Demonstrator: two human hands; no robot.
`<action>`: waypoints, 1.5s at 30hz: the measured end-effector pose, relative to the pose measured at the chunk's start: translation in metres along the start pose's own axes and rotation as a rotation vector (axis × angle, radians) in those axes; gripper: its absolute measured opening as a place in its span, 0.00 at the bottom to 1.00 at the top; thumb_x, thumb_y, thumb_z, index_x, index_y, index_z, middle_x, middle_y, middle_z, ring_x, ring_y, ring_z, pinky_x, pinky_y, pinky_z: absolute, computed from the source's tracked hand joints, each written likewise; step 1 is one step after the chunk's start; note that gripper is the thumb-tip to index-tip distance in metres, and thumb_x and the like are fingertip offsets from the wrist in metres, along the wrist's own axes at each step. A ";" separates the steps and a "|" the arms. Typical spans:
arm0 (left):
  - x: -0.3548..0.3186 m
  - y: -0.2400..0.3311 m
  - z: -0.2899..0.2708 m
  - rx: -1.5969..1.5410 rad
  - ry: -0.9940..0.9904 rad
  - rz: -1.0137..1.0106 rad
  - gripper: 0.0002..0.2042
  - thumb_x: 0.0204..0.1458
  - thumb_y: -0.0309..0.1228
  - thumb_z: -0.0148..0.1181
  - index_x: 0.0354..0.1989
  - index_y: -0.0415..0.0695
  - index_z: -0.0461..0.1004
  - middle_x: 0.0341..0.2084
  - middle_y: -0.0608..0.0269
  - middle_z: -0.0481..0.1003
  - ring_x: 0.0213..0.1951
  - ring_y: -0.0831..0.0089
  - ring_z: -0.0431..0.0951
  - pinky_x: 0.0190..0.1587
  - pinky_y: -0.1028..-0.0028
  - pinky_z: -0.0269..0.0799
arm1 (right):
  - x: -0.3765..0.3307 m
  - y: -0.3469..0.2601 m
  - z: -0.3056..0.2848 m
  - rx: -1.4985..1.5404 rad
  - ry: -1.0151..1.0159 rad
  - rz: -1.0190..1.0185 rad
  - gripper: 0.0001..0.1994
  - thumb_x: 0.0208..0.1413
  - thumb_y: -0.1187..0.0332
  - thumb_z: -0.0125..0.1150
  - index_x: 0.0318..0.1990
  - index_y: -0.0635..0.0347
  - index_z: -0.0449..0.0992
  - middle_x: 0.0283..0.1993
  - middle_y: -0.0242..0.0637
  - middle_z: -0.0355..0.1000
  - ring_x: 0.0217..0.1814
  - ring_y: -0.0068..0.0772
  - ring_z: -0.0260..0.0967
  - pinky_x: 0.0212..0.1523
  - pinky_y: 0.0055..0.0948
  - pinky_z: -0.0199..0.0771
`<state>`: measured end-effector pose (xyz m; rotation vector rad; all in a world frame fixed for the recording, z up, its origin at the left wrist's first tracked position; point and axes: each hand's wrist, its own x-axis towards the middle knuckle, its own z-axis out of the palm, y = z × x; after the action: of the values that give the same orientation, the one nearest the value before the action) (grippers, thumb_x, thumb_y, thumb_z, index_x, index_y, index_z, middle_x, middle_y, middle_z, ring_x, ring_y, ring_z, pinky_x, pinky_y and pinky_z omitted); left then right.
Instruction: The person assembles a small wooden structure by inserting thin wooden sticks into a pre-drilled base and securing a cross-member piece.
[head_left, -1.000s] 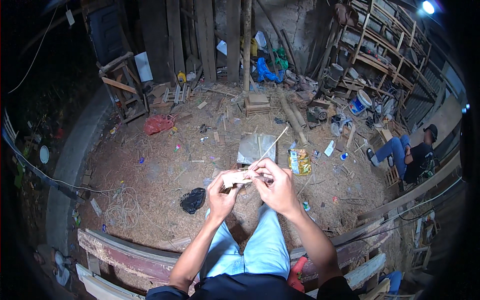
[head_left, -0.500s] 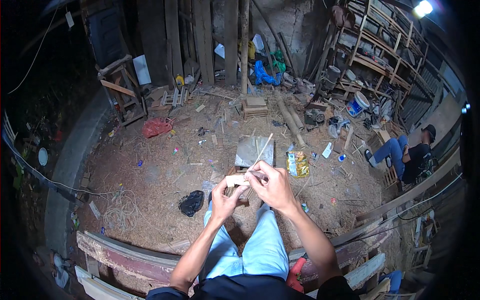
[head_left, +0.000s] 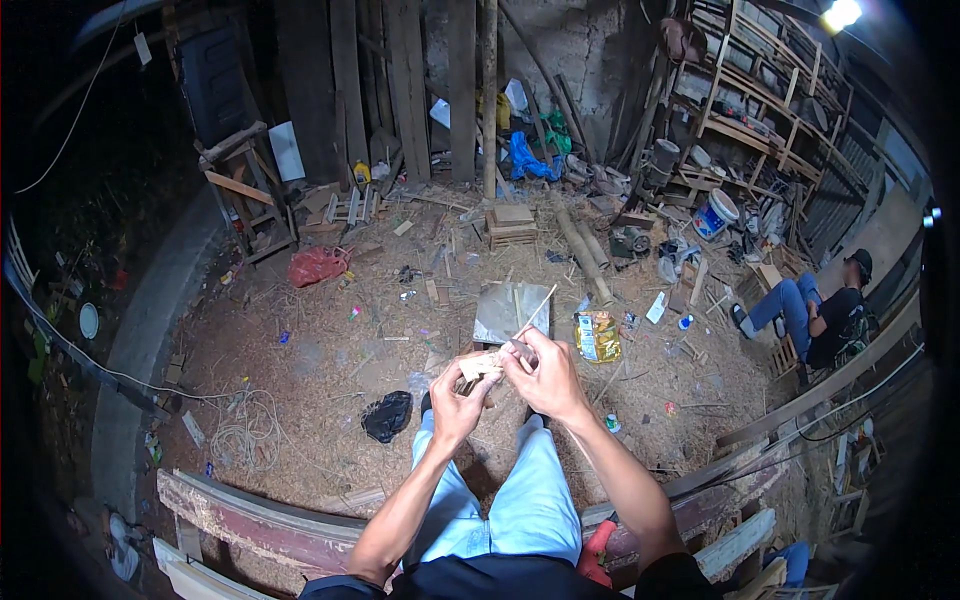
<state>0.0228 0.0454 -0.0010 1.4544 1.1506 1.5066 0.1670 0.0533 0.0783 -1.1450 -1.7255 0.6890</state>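
Note:
Above my lap, my left hand (head_left: pixel 458 403) pinches a small pale wooden piece (head_left: pixel 477 367) between thumb and fingers. Close against it, my right hand (head_left: pixel 552 382) is closed round a thin pale stick (head_left: pixel 543 306) that slants up and away to the right. A short dark piece (head_left: pixel 522 351) also shows between the right fingers; its kind is too small to tell. The right fingertips meet the near end of the wooden piece, and their grip hides part of it.
Beyond my hands lies a flat grey board (head_left: pixel 497 315), with a gold packet (head_left: pixel 597 336) beside it. A black plastic bag (head_left: pixel 386 416) lies left of my legs. Wood scraps and shavings litter the ground. A person (head_left: pixel 835 310) sits at the right near a plank (head_left: pixel 850 375).
Both hands stay together on the wooden piece. The stick has tilted further right, and the wooden piece has turned slightly. The whole view has shifted a little.

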 end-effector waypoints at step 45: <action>0.059 -0.298 0.015 0.153 0.119 -0.755 0.19 0.48 0.46 0.62 0.33 0.39 0.75 0.22 0.66 0.72 0.22 0.80 0.69 0.24 0.77 0.66 | 0.008 0.287 0.053 0.040 0.060 0.754 0.03 0.46 0.73 0.63 0.27 0.62 0.79 0.29 0.35 0.76 0.32 0.25 0.72 0.38 0.25 0.69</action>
<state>0.0099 0.2006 -0.2626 0.8560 1.6721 0.9891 0.2311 0.1803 -0.1761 -1.7823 -1.1919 1.1121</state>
